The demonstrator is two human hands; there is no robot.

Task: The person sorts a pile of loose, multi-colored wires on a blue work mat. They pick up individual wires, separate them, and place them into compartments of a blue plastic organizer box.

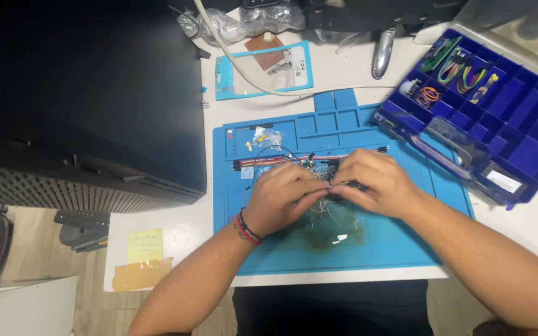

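Both hands meet over the middle of the blue work mat (400,246), which lies on the white tabletop (537,230). The left hand (279,199) and the right hand (375,183) each pinch one end of a thin wire (339,184) held between them, just above the mat. The fingers of both hands are closed on it at the tips; the remaining fingers are curled in.

The wire appears slender and pale, partly hidden by the fingertips; its exact colour and length cannot be told. Judged from its look, it is very light, limp and easily bent, and likely to slip from a loose hold. A fingertip pinch near the ends, as seen here, seems the sound place to take it; a hard pull might kink or break it.

Beneath the hands lies a tangle of fine wires (328,218) on a darkened patch of the mat. Just beyond the hands a long strip with coloured leads (269,161) lies across the mat, with a small clear bag (266,138) near it.

To the right stands a blue compartment box (518,124), open, holding coloured wire bundles in its upper cells. A clear packet with a brown board (263,65) lies beyond the mat. A yellow note (145,244) is stuck at the left edge.
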